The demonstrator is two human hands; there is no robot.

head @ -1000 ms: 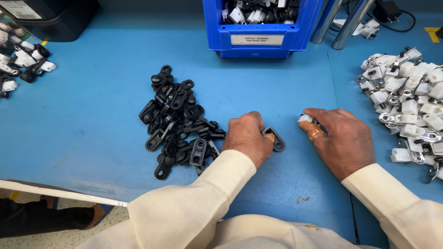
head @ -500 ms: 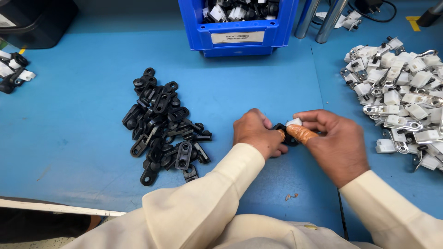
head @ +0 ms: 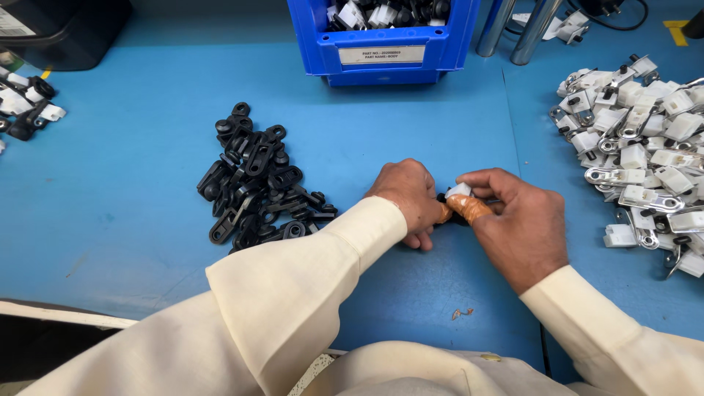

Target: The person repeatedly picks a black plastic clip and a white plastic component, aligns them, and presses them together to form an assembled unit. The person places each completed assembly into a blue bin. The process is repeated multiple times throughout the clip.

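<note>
Both grips pinch: left hand (head: 408,196) on black clip (head: 446,199), right hand (head: 513,220) pressing white piece (head: 459,191); we judge mating step, next needs alignment.

Both arms wear long, loose, cream sleeves (head: 293,293) that reach the wrists. The right hand (head: 513,220) has orange rubber covers (head: 469,207) on two fingertips.

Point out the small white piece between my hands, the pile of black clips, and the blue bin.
small white piece (head: 460,190), head view, its top face above the fingertips.
pile of black clips (head: 253,176), head view, middle of the heap.
blue bin (head: 323,37), head view, front wall.
</note>
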